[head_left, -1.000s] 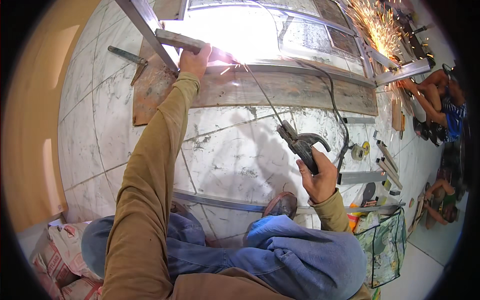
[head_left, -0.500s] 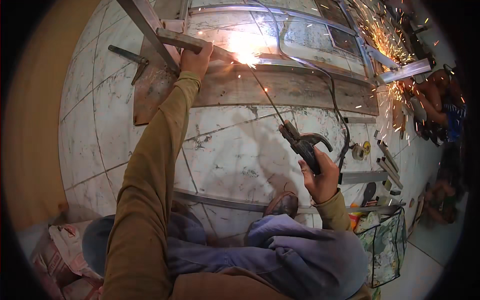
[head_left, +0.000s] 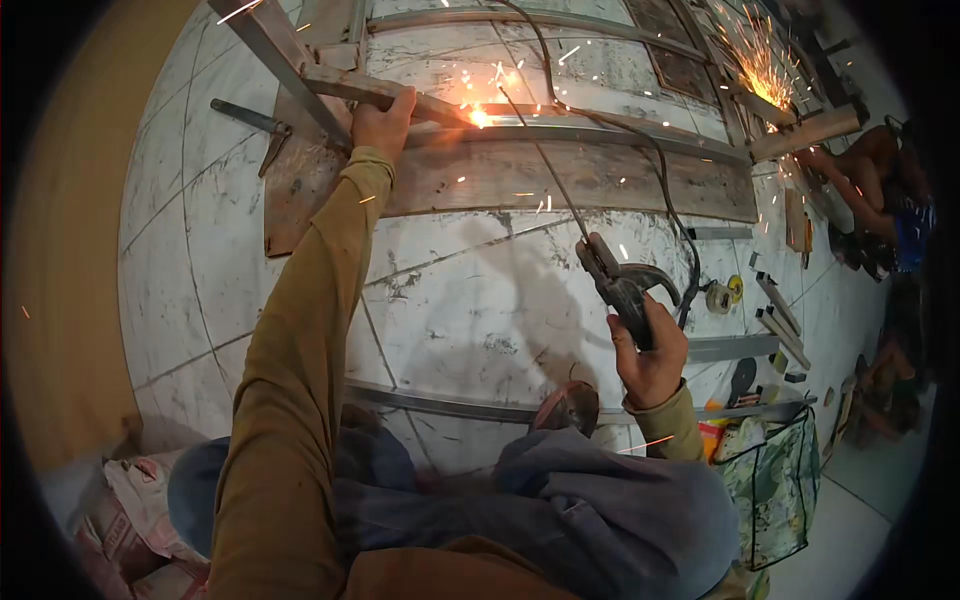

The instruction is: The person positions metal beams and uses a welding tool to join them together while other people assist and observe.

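Observation:
My left hand (head_left: 383,122) is closed around a short square metal tube (head_left: 345,84), which lies against the metal frame (head_left: 590,133). At the tube's right end a small spot glows orange, and sparks scatter from it. My right hand (head_left: 652,350) grips a black welding electrode holder (head_left: 622,290) above the floor. From its jaws a thin welding rod (head_left: 543,155) slants up and left. The rod's tip is a little to the right of the glowing spot and apart from it. A black cable (head_left: 668,190) loops from the holder side up past the frame.
Under the frame lies a wooden board (head_left: 570,180). A hammer-like tool (head_left: 250,118) is on the tiles at left. Tape measure (head_left: 719,297), metal offcuts (head_left: 783,310) and a patterned bag (head_left: 775,490) lie at right. At far right another person (head_left: 870,180) works amid sparks.
The bright white arc has died down to an orange glow. My right hand has shifted slightly right, and the rod's tip has come away from the joint. Sparks at far right have lessened.

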`<move>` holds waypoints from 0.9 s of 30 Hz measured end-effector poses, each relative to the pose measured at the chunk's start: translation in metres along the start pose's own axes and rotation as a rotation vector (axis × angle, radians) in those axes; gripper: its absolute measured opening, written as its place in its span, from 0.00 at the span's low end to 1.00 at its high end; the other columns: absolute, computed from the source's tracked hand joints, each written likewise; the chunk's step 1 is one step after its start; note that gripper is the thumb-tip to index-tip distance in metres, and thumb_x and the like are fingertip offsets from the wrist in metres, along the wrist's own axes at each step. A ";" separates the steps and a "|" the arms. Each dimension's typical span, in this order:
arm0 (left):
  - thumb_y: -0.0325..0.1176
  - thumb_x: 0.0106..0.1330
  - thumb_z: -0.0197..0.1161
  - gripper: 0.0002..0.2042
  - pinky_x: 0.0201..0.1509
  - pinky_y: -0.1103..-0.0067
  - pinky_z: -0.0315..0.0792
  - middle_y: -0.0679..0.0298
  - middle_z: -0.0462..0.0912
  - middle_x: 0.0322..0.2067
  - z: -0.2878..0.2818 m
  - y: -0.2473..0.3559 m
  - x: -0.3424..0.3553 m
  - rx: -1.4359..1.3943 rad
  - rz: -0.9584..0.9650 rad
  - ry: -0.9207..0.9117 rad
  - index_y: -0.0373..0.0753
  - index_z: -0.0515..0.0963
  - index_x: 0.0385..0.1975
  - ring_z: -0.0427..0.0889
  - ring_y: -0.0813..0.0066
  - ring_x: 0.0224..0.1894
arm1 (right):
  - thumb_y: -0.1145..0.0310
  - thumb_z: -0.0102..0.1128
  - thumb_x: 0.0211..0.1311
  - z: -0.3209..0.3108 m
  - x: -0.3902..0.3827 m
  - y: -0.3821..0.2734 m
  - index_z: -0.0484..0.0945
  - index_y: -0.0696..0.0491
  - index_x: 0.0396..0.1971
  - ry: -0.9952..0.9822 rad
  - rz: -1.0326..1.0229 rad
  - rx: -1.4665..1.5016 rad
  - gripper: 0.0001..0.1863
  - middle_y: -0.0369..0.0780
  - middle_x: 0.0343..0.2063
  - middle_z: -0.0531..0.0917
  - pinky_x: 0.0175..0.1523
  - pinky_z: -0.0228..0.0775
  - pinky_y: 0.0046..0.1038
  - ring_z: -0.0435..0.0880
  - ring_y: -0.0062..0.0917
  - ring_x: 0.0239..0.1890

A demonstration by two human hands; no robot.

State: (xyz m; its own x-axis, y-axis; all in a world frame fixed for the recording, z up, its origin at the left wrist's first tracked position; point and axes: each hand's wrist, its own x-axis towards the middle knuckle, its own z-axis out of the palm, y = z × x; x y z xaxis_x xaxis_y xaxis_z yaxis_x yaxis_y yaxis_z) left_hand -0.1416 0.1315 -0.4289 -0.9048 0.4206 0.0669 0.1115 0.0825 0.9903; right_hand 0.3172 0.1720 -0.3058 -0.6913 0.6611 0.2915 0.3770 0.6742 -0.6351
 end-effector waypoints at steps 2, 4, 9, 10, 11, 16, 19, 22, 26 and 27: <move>0.46 0.57 0.70 0.22 0.46 0.70 0.78 0.51 0.88 0.35 -0.007 -0.006 0.005 0.018 0.041 -0.018 0.27 0.84 0.36 0.87 0.62 0.39 | 0.73 0.73 0.54 -0.002 0.002 -0.001 0.78 0.64 0.49 -0.037 0.019 -0.007 0.23 0.49 0.30 0.82 0.35 0.75 0.34 0.83 0.42 0.29; 0.44 0.58 0.71 0.21 0.45 0.71 0.78 0.52 0.88 0.36 -0.004 -0.002 0.003 0.007 0.007 -0.031 0.27 0.83 0.35 0.87 0.63 0.38 | 0.73 0.72 0.53 -0.003 0.000 0.002 0.77 0.63 0.50 -0.070 0.047 -0.018 0.24 0.49 0.30 0.82 0.35 0.76 0.35 0.84 0.42 0.29; 0.40 0.61 0.71 0.19 0.37 0.73 0.79 0.54 0.86 0.34 0.003 0.014 -0.009 -0.102 0.007 -0.075 0.26 0.81 0.36 0.85 0.69 0.34 | 0.73 0.73 0.52 -0.001 -0.005 0.001 0.78 0.61 0.50 -0.079 0.044 -0.056 0.24 0.49 0.31 0.82 0.36 0.76 0.35 0.84 0.43 0.30; 0.39 0.61 0.71 0.18 0.35 0.73 0.79 0.55 0.86 0.33 0.000 0.014 -0.006 -0.123 -0.019 -0.086 0.26 0.81 0.37 0.84 0.70 0.33 | 0.73 0.73 0.52 0.000 -0.004 0.000 0.78 0.61 0.50 -0.082 0.048 -0.052 0.24 0.49 0.31 0.82 0.37 0.76 0.35 0.84 0.43 0.30; 0.39 0.61 0.71 0.18 0.34 0.74 0.79 0.56 0.85 0.33 -0.003 0.014 -0.004 -0.145 -0.046 -0.096 0.26 0.81 0.37 0.83 0.72 0.33 | 0.73 0.73 0.52 0.002 -0.004 -0.001 0.78 0.61 0.50 -0.086 0.052 -0.049 0.24 0.49 0.32 0.82 0.37 0.76 0.35 0.84 0.43 0.31; 0.38 0.62 0.71 0.18 0.31 0.73 0.80 0.54 0.84 0.34 -0.004 0.016 -0.006 -0.152 -0.026 -0.102 0.25 0.80 0.38 0.83 0.71 0.32 | 0.73 0.72 0.52 0.003 -0.002 -0.004 0.79 0.61 0.50 -0.082 0.030 -0.049 0.23 0.49 0.32 0.82 0.37 0.76 0.34 0.84 0.43 0.31; 0.38 0.62 0.71 0.19 0.31 0.73 0.81 0.53 0.84 0.35 0.001 0.020 -0.012 -0.216 -0.026 -0.101 0.24 0.80 0.38 0.83 0.70 0.34 | 0.73 0.72 0.52 0.001 -0.003 -0.004 0.79 0.61 0.50 -0.104 0.050 -0.055 0.23 0.49 0.32 0.82 0.37 0.76 0.34 0.84 0.43 0.31; 0.38 0.62 0.71 0.19 0.34 0.72 0.80 0.54 0.84 0.36 0.004 0.020 -0.013 -0.242 -0.047 -0.109 0.24 0.80 0.38 0.83 0.69 0.35 | 0.74 0.72 0.53 0.001 -0.003 -0.003 0.79 0.61 0.50 -0.110 0.057 -0.053 0.23 0.49 0.32 0.82 0.37 0.76 0.34 0.84 0.43 0.31; 0.39 0.61 0.72 0.20 0.38 0.73 0.78 0.55 0.85 0.37 -0.008 0.002 0.003 -0.152 0.021 -0.091 0.24 0.80 0.39 0.83 0.70 0.37 | 0.73 0.72 0.52 0.007 -0.002 -0.006 0.79 0.61 0.50 -0.076 0.009 -0.018 0.23 0.49 0.32 0.82 0.36 0.76 0.34 0.83 0.43 0.30; 0.39 0.61 0.72 0.20 0.39 0.74 0.78 0.55 0.85 0.37 -0.007 0.000 0.004 -0.138 0.018 -0.091 0.24 0.80 0.38 0.83 0.70 0.37 | 0.73 0.72 0.52 0.006 -0.003 -0.006 0.79 0.61 0.50 -0.087 0.020 -0.028 0.23 0.49 0.32 0.82 0.36 0.76 0.34 0.84 0.43 0.30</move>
State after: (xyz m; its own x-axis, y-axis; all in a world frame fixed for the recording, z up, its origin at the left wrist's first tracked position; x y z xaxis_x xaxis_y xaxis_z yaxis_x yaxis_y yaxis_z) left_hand -0.1477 0.1268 -0.4282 -0.8613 0.5017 0.0800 0.0644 -0.0485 0.9967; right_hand 0.3130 0.1642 -0.3072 -0.7341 0.6443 0.2146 0.4076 0.6708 -0.6196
